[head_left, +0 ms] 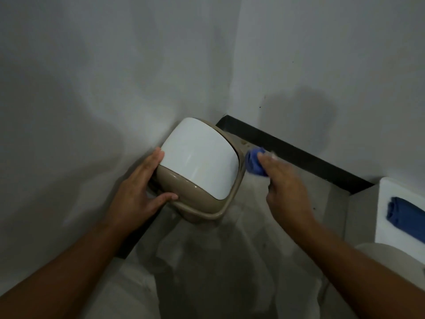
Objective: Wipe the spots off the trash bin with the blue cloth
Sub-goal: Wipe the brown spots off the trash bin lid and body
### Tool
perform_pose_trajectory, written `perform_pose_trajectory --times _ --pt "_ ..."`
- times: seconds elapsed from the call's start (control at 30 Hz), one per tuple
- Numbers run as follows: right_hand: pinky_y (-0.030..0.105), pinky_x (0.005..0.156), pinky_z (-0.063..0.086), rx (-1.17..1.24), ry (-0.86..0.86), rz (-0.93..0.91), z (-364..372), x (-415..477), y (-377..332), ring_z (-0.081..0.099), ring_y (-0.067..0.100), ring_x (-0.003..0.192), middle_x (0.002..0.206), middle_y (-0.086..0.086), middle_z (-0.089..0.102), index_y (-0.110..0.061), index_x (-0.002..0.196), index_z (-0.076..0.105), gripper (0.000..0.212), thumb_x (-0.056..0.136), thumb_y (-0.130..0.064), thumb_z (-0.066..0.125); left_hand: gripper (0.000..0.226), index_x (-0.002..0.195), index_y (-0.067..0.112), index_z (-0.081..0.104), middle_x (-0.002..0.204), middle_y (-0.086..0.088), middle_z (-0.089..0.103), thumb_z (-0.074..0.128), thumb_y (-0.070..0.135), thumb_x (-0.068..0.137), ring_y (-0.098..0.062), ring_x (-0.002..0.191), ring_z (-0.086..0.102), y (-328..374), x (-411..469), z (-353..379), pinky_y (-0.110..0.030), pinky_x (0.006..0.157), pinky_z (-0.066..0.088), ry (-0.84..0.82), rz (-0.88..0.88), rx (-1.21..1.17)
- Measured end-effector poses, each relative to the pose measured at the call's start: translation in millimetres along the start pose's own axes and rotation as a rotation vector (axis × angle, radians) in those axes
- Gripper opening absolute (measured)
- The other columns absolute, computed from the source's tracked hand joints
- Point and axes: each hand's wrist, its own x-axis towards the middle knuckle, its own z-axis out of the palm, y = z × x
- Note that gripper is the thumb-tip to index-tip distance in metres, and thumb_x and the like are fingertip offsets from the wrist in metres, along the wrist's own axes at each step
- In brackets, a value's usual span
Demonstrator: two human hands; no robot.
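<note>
A beige trash bin (195, 194) with a white swing lid stands in the corner of the room, tilted toward me. My left hand (138, 192) grips its left side, thumb on the front rim and fingers against the lid's edge. My right hand (285, 183) holds a bunched blue cloth (254, 162) and presses it against the bin's right side, just below the rim. Small marks show on the beige rim (243, 143) next to the cloth. The bin's lower body is hidden under its lid.
White walls meet behind the bin, with a black skirting board (299, 155) along the floor. At the right edge, a second blue cloth (404, 217) lies on a white surface (388, 196). A pale round object (391, 254) sits below that. The floor is grey tile.
</note>
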Motion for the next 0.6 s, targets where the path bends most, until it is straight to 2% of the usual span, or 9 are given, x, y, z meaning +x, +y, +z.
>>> perform_pose_trajectory --times 0.1,0.2,0.27,0.4,0.6 --pt "0.043 0.106 0.034 0.013 0.034 0.075 8 34 -5 0.044 0.027 0.123 0.138 0.011 0.047 -0.018 0.138 0.037 0.065 0.082 0.010 0.055 0.096 0.147 0.012 0.038 0.153 -0.005 0.040 0.081 0.040 0.066 -0.016 0.140 0.039 -1 0 -1 -0.034 0.111 0.035 -0.004 0.002 0.005" --pt "0.038 0.110 0.026 -0.055 -0.134 0.089 31 41 -9 0.032 0.025 0.132 0.150 0.004 0.031 -0.020 0.143 0.024 0.071 0.084 0.008 0.052 0.096 0.147 0.011 0.038 0.153 -0.005 0.040 0.081 0.040 0.066 -0.015 0.139 0.039 -1 -1 -1 -0.034 0.111 0.035 0.001 0.003 0.010" --pt "0.041 0.109 0.028 -0.083 -0.192 0.107 44 34 -9 0.030 0.028 0.132 0.152 0.004 0.026 -0.021 0.145 0.017 0.073 0.086 0.005 0.052 0.096 0.147 0.011 0.037 0.153 -0.005 0.040 0.083 0.042 0.068 -0.015 0.139 0.039 -1 -1 0 -0.034 0.111 0.035 0.002 -0.005 0.012" --pt "0.046 0.110 0.022 -0.182 -0.232 0.130 55 17 -15 0.015 0.035 0.138 0.155 0.005 0.016 -0.022 0.146 0.010 0.075 0.087 0.000 0.050 0.096 0.147 0.010 0.036 0.154 -0.006 0.039 0.082 0.041 0.068 -0.017 0.140 0.039 0 0 0 -0.038 0.111 0.037 -0.009 -0.001 0.016" --pt "0.049 0.107 0.026 -0.310 -0.272 0.044 51 -1 -29 0.022 0.037 0.132 0.151 0.014 0.017 -0.017 0.144 0.018 0.069 0.086 -0.007 0.053 0.096 0.147 0.008 0.037 0.154 -0.008 0.039 0.079 0.041 0.066 -0.019 0.140 0.039 0 0 1 -0.041 0.110 0.038 -0.002 0.009 0.020"
